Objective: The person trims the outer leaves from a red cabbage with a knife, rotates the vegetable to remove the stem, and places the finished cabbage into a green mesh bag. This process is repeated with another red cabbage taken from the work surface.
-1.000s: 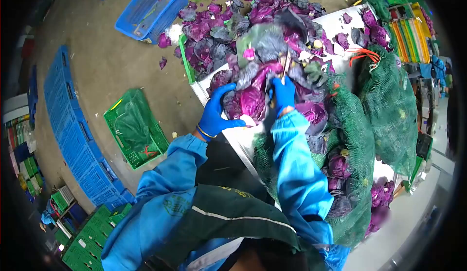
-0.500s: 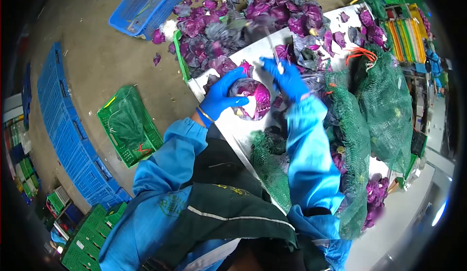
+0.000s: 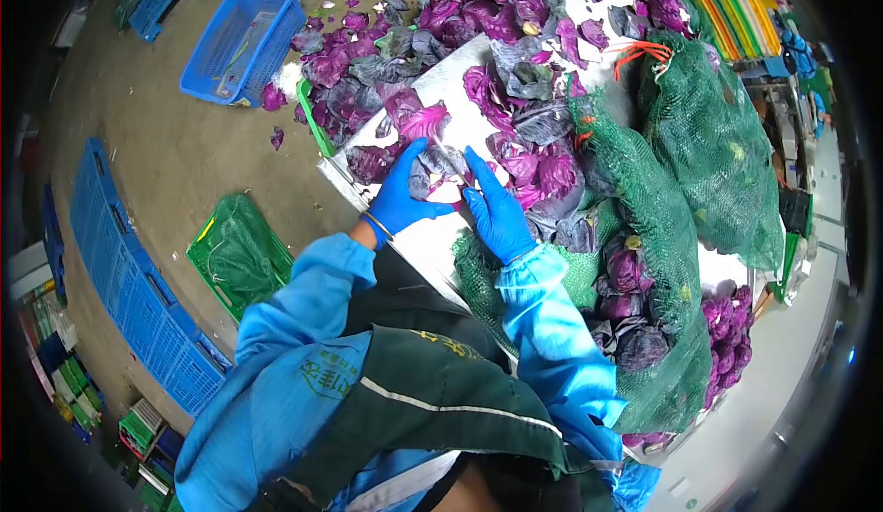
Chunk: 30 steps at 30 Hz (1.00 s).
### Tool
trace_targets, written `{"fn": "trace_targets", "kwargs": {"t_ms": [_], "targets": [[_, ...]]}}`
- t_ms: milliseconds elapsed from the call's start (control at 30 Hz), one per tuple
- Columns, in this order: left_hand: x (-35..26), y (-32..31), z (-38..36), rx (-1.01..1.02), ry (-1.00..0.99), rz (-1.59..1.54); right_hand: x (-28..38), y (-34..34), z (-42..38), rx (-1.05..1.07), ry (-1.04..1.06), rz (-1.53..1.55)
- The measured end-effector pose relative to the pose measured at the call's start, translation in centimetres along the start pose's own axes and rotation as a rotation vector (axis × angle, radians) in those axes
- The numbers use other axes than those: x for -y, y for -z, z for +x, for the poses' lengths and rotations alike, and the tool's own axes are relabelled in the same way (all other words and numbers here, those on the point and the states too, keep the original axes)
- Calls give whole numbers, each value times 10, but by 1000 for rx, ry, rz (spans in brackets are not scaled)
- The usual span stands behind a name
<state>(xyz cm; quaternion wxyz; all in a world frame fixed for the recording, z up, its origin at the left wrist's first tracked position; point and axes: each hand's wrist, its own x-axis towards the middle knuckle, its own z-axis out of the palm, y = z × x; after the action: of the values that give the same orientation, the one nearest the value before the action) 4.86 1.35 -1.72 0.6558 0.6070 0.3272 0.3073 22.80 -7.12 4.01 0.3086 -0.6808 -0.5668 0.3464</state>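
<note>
My left hand [image 3: 403, 197], in a blue glove, curves around a red cabbage [image 3: 436, 173] on the white work surface, thumb and fingers on either side of it. Only part of that cabbage shows between glove and loose leaves. My right hand [image 3: 501, 216], gloved in blue too, grips a knife [image 3: 451, 157] whose thin blade points up and left over the cabbage. Loose purple leaves [image 3: 423, 121] lie just beyond both hands. More trimmed leaves [image 3: 543, 167] are heaped to the right of the knife.
Green mesh sacks [image 3: 713, 162] of cabbages line the right side, one open with heads [image 3: 630, 273] showing. A leaf pile [image 3: 368, 70] lies past the table's far edge. A blue basket [image 3: 207, 75], a green crate [image 3: 221, 282] and blue pallets [image 3: 138, 264] are on the floor.
My right hand has come down and left, closer to my left hand, with the knife. The cabbage shows less of its cut purple face. The view has shifted slightly.
</note>
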Motion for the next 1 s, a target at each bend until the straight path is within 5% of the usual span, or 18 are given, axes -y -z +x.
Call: {"fn": "trace_targets", "kwargs": {"t_ms": [33,67,200,367,400,433,500,567,633,733,767,833,1000], "targets": [[-8,4,4,88,52,-36,-2,5,1,40,141,-54],[-18,9,5,129,222,-117,-4,8,1,131,90,-114],[-28,19,16,243,301,-213,11,20,9,254,-2,-183],[-38,30,22,293,394,-156,-6,2,26,0,-50,-87],[-29,32,20,336,110,85,-16,-10,33,-317,12,178],[-24,33,19,371,-178,326,-29,-14,35,-310,-213,223],[-26,25,8,320,-120,281,-58,-33,37,-429,-262,351],[-20,13,-8,-103,173,-231,-60,-30,27,-399,-300,442],[3,2,-18,-258,129,-170,-49,-24,10,-376,-339,527],[-11,-16,-15,-378,77,-107,-20,-11,-11,-15,-671,758],[-10,-13,-10,-377,73,-106,-20,-10,-11,-16,-667,757],[-9,-6,-2,-267,59,128,-20,-8,-13,-290,-114,249],[-11,8,1,-93,10,51,13,9,-6,-60,89,-89]]}}
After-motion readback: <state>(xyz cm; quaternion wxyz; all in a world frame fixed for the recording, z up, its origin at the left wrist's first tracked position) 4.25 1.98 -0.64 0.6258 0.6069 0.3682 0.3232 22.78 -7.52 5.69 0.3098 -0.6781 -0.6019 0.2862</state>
